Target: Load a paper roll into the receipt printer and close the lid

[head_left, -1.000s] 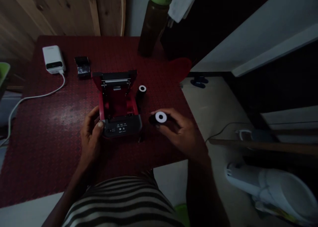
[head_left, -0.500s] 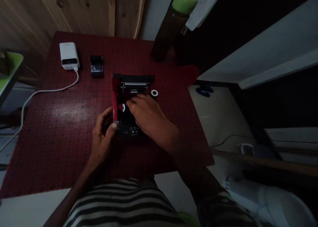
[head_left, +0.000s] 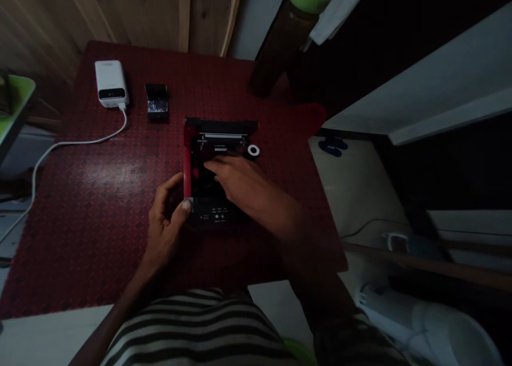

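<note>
Dim light. Red table (head_left: 100,238) beneath the fingers (head_left: 213,166), glare (head_left: 100,175) left of them; wood boards (head_left: 132,14) beyond; pale floor (head_left: 342,187) and wall (head_left: 424,70) to their right.

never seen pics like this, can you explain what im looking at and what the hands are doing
There's no robot: a camera on a person's head looks down at their bare hands. On the red patterned table sits a red-and-black machine, lid raised. The left hand touches its left side, thumb on the front corner. The right hand reaches inside; anything it holds is hidden. Around them are a roll with a white end, a white device with a cable, a small black object and a green-capped bottle.
</note>
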`<control>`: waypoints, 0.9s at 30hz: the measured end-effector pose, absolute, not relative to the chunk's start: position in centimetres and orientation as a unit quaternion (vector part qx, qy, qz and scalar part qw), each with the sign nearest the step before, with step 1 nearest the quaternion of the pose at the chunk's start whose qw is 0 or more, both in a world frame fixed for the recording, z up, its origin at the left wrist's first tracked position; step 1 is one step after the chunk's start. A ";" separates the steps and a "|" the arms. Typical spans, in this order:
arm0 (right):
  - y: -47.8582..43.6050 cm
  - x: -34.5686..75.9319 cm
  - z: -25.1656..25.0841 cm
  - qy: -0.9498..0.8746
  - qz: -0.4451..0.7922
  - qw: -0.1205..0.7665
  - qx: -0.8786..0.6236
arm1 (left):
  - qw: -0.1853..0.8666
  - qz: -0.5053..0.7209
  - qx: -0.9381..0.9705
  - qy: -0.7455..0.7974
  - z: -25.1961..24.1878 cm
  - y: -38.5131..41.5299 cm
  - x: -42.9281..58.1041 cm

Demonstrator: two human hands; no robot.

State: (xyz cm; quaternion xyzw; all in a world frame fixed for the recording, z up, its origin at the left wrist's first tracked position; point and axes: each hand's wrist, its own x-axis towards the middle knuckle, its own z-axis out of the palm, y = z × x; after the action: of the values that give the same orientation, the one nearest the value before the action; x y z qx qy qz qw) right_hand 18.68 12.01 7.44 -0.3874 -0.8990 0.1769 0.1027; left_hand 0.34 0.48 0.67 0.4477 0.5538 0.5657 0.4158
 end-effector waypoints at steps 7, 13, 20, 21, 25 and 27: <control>10.6 20.0 9.6 -0.906 0.242 0.109 -0.329 | 0.406 0.559 0.453 0.564 0.6 0.5 0.1; 10.0 19.7 8.7 -0.908 0.185 0.156 -0.341 | 0.406 0.569 0.425 0.576 1.5 0.8 0.0; 7.4 20.6 7.8 -0.890 0.073 0.243 -0.379 | 0.273 0.605 0.515 0.543 4.9 9.3 -0.7; 7.0 20.6 7.7 -0.888 0.059 0.248 -0.383 | 0.279 0.598 0.523 0.539 5.3 10.2 -0.5; 5.9 20.3 7.3 -0.882 -0.008 0.272 -0.384 | 0.298 0.616 0.497 0.532 5.8 10.6 0.4; 5.7 20.2 7.0 -0.880 -0.043 0.284 -0.379 | 0.295 0.618 0.495 0.535 5.8 9.8 0.6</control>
State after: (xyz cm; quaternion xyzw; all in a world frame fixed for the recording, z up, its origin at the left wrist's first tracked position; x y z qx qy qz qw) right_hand 20.17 5.69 7.00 -0.3787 -0.8797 -0.0433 0.2844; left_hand 0.64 9.77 5.79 0.4951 0.5351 0.6176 0.2951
